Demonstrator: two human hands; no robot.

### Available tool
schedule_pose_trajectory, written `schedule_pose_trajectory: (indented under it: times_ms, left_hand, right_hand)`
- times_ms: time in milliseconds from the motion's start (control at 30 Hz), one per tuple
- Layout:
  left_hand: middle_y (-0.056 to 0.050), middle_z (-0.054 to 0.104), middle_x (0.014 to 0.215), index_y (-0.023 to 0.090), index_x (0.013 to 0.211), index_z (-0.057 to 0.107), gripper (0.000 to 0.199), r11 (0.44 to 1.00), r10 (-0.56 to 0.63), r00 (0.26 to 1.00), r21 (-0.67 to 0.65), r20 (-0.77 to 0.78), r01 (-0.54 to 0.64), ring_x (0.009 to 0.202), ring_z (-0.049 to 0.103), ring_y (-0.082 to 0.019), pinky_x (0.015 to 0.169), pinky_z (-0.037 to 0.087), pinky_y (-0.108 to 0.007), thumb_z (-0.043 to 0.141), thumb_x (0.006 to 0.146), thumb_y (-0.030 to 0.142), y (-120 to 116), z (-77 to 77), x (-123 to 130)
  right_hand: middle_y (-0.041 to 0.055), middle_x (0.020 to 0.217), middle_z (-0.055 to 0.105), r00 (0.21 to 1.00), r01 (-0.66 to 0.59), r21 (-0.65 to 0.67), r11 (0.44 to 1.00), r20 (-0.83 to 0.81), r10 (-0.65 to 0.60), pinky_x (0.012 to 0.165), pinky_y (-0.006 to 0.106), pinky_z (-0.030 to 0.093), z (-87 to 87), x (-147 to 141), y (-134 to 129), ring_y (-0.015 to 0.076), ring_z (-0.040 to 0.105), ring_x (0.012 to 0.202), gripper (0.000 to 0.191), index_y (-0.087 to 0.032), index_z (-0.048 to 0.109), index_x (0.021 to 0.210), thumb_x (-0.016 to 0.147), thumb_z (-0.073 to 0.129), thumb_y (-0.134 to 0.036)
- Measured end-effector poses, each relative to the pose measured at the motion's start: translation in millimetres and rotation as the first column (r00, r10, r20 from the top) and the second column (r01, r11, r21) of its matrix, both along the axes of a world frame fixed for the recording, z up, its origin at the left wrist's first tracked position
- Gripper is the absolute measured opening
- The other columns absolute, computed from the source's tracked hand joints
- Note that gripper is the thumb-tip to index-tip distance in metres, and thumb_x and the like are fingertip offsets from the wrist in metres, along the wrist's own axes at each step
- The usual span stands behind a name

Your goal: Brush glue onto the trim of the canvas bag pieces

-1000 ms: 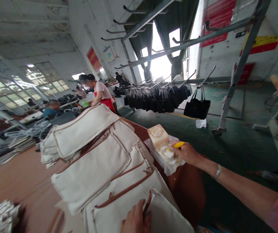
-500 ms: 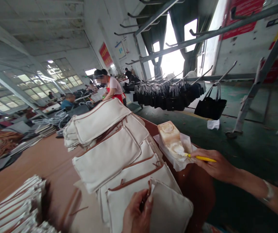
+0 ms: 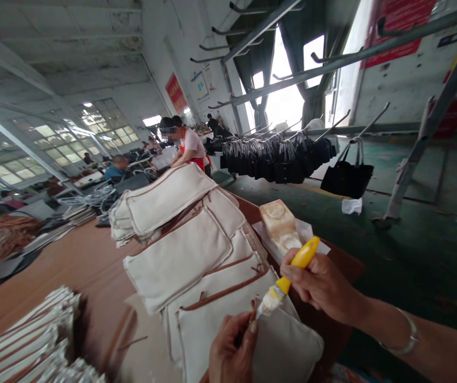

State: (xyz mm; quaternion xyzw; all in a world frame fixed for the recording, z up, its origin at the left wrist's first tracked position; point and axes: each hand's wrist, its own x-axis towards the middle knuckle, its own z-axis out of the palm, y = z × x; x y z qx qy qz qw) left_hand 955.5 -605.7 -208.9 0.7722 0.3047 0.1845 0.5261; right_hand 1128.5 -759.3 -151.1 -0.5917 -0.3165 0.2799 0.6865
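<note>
My right hand (image 3: 326, 284) grips a paintbrush (image 3: 302, 258) by its yellow handle. Its bristles, coated with white paste, meet the small brown strip (image 3: 254, 307) that my left hand (image 3: 234, 346) pinches between thumb and fingers. Whether the strip is joined to the bag beneath cannot be made out. Under my left hand lies a cream bag piece (image 3: 292, 348) with a brown-edged top, the nearest in an overlapping pile. Beyond my right hand, a pale, stained plastic container (image 3: 278, 218) with white paste in it rests on a white sheet (image 3: 305, 232).
More cream bag pieces (image 3: 178, 260) overlap up the brown table (image 3: 89, 260). A stack of brown-trimmed cream pieces (image 3: 25, 340) stands at lower left. Black bags (image 3: 284, 159) hang from a metal rack (image 3: 404, 159) on the right. Across the table a person in a red apron (image 3: 192, 149) bends over.
My right hand has brought the brush from the paste container toward me and left, down to the brown strip. My left hand keeps its pinch, slightly shifted in view.
</note>
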Motion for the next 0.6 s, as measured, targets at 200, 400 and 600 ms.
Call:
schedule_pose_trajectory:
  times_ms: [200,400,600]
  left_hand:
    - [0.000,0.057,0.071,0.022,0.091,0.078,0.042,1.000,-0.021,1.000,-0.021,-0.004,0.021,0.068,0.055,-0.015,0.065,0.043,-0.025,0.068,0.076,0.060,-3.6,3.1,-0.9]
    - [0.001,0.056,0.070,0.022,0.088,0.078,0.037,0.998,-0.032,0.999,0.055,0.006,0.031,0.064,0.054,-0.014,0.063,0.044,-0.023,0.068,0.078,0.057,-3.9,2.7,0.0]
    - [0.000,0.058,0.071,0.024,0.092,0.075,0.030,0.928,-0.093,0.992,0.368,0.091,0.053,0.057,0.054,-0.011,0.053,0.043,-0.019,0.059,0.089,0.050,-14.2,0.4,-9.1]
  right_hand:
    - [-0.0052,0.053,0.047,0.973,0.153,-0.004,0.988,0.177,-0.150,0.041,0.021,0.031,4.1,2.3,4.4,0.0092,0.041,0.043,0.029,-0.018,0.056,0.087,0.095,0.055,-0.046]
    - [-0.0062,0.051,0.044,0.977,0.062,-0.028,0.998,0.206,-0.055,0.044,0.021,0.033,1.3,-1.1,-0.5,0.0091,0.040,0.044,0.027,-0.018,0.055,0.085,0.096,0.055,-0.043]
    - [-0.0063,0.051,0.046,0.965,0.221,0.060,0.973,0.130,-0.227,0.044,0.021,0.032,7.0,11.1,1.6,0.0080,0.039,0.043,0.028,-0.016,0.056,0.088,0.096,0.057,-0.043]
